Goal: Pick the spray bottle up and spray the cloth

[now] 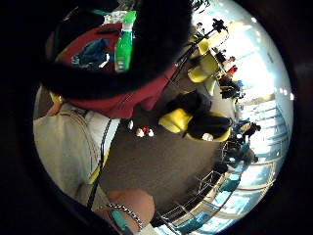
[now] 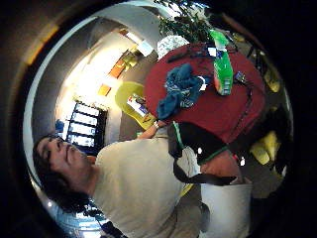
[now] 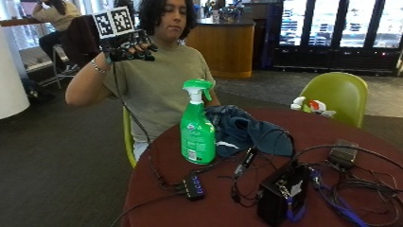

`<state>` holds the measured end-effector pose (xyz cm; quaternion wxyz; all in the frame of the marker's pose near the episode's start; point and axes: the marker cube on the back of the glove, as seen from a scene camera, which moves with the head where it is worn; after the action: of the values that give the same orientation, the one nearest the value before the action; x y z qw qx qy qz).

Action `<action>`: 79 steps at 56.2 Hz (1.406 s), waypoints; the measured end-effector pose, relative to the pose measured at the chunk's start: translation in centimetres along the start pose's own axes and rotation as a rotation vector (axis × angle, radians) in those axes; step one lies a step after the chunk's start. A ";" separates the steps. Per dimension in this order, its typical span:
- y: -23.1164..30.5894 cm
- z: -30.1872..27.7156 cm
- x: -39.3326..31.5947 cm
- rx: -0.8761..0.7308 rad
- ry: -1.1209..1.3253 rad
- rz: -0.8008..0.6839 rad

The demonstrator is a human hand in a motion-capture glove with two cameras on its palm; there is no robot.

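A green spray bottle (image 3: pixel 197 126) with a white and green trigger head stands upright on the round red table (image 3: pixel 189 208), near its edge by the person. Right behind it lies a crumpled dark blue cloth (image 3: pixel 242 130). My gloved right hand (image 3: pixel 129 49) is raised at shoulder height, well above and to the side of the bottle, fingers loosely curled and holding nothing. Both palm views look down on the scene from afar: the bottle (image 2: pixel 222 69) beside the cloth (image 2: pixel 179 89) on the table (image 2: pixel 218 114), and the bottle (image 1: pixel 123 45) again partly behind a black strap.
A black box (image 3: pixel 280 194), a small hub (image 3: pixel 194 185) and tangled cables (image 3: pixel 353 179) cover the near side of the table. A green chair (image 3: pixel 337 94) stands behind it. Another spray bottle (image 3: pixel 311 106) lies at the far edge.
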<state>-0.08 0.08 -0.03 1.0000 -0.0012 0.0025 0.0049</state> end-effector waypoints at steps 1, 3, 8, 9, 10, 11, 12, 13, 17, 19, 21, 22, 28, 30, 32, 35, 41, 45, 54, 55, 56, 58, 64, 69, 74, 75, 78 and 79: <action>0.0 0.0 0.0 0.000 0.001 0.002; -0.1 0.0 0.1 0.000 0.003 0.006; -0.4 -0.1 0.3 -0.005 -0.003 0.007; -0.5 -0.1 0.4 -0.006 -0.004 0.008; -0.5 -0.1 0.4 -0.007 -0.004 0.010; -0.6 -0.1 0.5 -0.008 -0.003 0.013; -0.6 -0.1 0.5 -0.009 -0.001 0.015; -0.6 -0.1 0.5 -0.011 0.002 0.017; -0.7 0.0 0.7 -0.022 0.006 0.027; -0.7 0.1 0.8 -0.031 0.001 0.029; -0.9 0.2 1.0 -0.037 -0.006 0.030; -1.0 0.2 1.1 -0.039 -0.010 0.032; -1.0 0.9 1.5 -0.049 -0.047 0.043; -1.2 1.2 1.7 -0.048 -0.066 0.050; -1.4 1.6 1.9 -0.044 -0.090 0.060; -1.6 2.3 2.1 -0.029 -0.134 0.080; -2.2 4.4 2.6 0.036 -0.312 0.119; -2.4 5.6 2.6 0.089 -0.485 0.124; -3.6 8.0 3.2 0.129 -0.652 0.127; -3.8 8.3 3.3 0.131 -0.661 0.129; -4.0 8.6 3.3 0.133 -0.670 0.132; -4.3 9.2 3.4 0.133 -0.696 0.140; -5.5 11.2 3.6 0.151 -0.785 0.171; -6.5 12.3 3.7 0.176 -0.829 0.195; -8.3 13.2 4.3 0.200 -0.872 0.221; -8.7 13.4 4.4 0.214 -0.881 0.231; -9.9 14.0 4.7 0.254 -0.907 0.250; -10.3 14.1 4.8 0.261 -0.916 0.253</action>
<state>4.87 -10.12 14.06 0.8816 0.1268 -0.4368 0.1260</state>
